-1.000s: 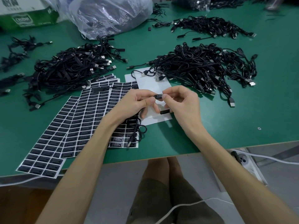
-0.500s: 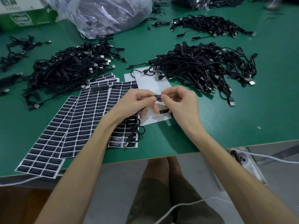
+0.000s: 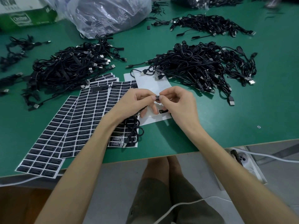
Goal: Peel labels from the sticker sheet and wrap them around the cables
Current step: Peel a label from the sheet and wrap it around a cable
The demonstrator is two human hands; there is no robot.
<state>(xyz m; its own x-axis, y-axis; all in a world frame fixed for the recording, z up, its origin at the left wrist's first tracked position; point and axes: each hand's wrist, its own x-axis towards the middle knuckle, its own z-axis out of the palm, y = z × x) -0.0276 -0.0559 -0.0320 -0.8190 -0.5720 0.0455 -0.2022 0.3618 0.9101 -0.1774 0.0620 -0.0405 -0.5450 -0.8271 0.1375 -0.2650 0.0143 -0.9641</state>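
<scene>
Spreading across the whole view is one green table point(image 3: 210, 135), and on it two big heaps of black cables: the left heap point(image 3: 68, 67) and the right heap point(image 3: 202, 63), with a third, thinner pile point(image 3: 210, 25) farther back on the right. At the far edge sits one clear plastic bag point(image 3: 106, 15), bulging with something dark that cannot be made out, and beside it on the left one green-and-white carton point(image 3: 27, 15). Nearer in, several sticker sheets point(image 3: 77, 120) fan out in overlapping layers, too stacked to count exactly, next to one mostly bare white backing sheet point(image 3: 152, 83) with one label point(image 3: 163, 111) left on it. Over that sheet, the left hand point(image 3: 134, 102) and right hand point(image 3: 179, 104) meet, fingertips pinched tight together on one small wrapped label point(image 3: 157, 97) around one cable point(image 3: 135, 126), whose slack loops down over the sheets, plug near the table edge.
</scene>
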